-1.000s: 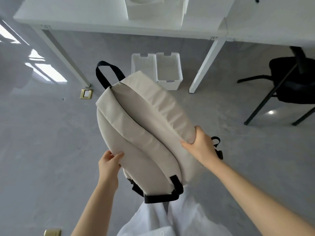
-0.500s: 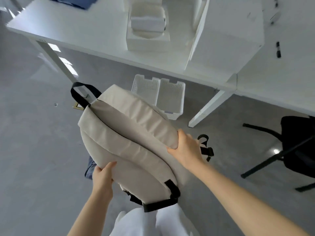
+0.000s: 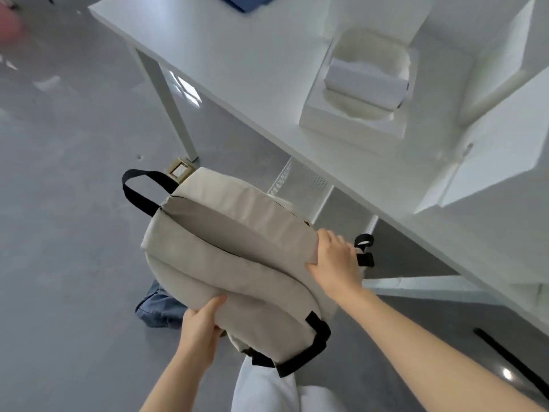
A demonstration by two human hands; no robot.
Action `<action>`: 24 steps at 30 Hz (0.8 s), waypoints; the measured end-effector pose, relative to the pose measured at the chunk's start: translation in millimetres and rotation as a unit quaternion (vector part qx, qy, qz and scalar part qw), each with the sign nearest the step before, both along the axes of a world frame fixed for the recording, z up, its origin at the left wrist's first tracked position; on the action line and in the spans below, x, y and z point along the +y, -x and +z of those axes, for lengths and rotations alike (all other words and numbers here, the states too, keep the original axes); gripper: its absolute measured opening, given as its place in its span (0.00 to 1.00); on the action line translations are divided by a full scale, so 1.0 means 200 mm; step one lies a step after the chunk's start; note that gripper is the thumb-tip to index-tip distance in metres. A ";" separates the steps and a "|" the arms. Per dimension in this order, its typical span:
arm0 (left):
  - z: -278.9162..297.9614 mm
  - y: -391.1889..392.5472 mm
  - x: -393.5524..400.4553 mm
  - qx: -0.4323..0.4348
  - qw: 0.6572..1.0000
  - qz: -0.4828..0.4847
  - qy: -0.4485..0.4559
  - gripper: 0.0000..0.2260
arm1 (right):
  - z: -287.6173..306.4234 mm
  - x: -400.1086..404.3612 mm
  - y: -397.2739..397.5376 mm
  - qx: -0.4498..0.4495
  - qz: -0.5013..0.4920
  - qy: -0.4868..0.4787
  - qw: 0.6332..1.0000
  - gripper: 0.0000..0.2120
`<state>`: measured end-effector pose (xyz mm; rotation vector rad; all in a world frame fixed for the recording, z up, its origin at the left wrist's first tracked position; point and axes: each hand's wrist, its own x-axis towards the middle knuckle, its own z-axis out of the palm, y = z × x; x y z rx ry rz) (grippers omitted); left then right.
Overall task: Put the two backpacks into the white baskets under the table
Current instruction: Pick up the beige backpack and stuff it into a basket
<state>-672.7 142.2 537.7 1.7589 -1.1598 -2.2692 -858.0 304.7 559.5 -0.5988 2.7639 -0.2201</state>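
I hold a beige backpack (image 3: 231,263) with black straps and a black top loop in the air above the grey floor. My left hand (image 3: 200,328) grips its near lower edge. My right hand (image 3: 335,263) grips its right side by a black strap buckle. The white baskets (image 3: 300,188) stand on the floor under the white table (image 3: 237,63), mostly hidden by the table top and the bag; only perforated walls show. A dark blue backpack (image 3: 159,307) lies on the floor under the beige one, partly covered by it.
A white box holding a folded white item (image 3: 356,114) and larger white boxes (image 3: 490,129) sit on the table. A table leg (image 3: 166,99) stands left of the baskets, with a brass floor socket (image 3: 179,171) beside it. White clothing (image 3: 267,391) shows at the bottom.
The view has moved closer to the table and swung right. The beige backpack has come nearer the baskets, now partly hidden under the table edge. The blue backpack has appeared below it.
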 end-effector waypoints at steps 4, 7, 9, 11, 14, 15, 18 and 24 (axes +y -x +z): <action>-0.30 0.22 -0.09 -0.032 0.998 0.046 0.021 0.16 | -0.29 -0.17 0.26 -0.004 0.034 -0.004 0.999 0.23; -0.55 0.39 -0.15 -0.037 0.994 0.094 0.035 0.17 | -0.55 -0.28 0.46 -0.001 0.039 0.015 0.999 0.22; -0.71 0.53 -0.20 -0.014 0.992 0.118 0.040 0.18 | -0.74 -0.34 0.61 0.004 0.037 0.033 0.999 0.22; -0.86 0.66 -0.24 0.012 0.990 0.132 0.047 0.17 | -0.90 -0.38 0.75 0.011 0.027 0.057 0.998 0.22; -1.00 0.86 -0.30 0.061 0.984 0.157 0.052 0.13 | -1.08 -0.43 0.95 0.032 0.001 0.104 0.994 0.23; -1.02 0.92 -0.31 0.081 0.982 0.162 0.050 0.10 | -1.12 -0.45 1.01 0.040 -0.010 0.126 0.991 0.24; -1.08 1.10 -0.36 0.145 0.977 0.144 0.056 0.05 | -1.24 -0.48 1.19 0.080 -0.055 0.199 0.975 0.24; -1.31 1.39 -0.37 0.212 0.956 0.068 0.190 0.06 | -1.52 -0.49 1.43 0.078 -0.126 0.313 0.938 0.24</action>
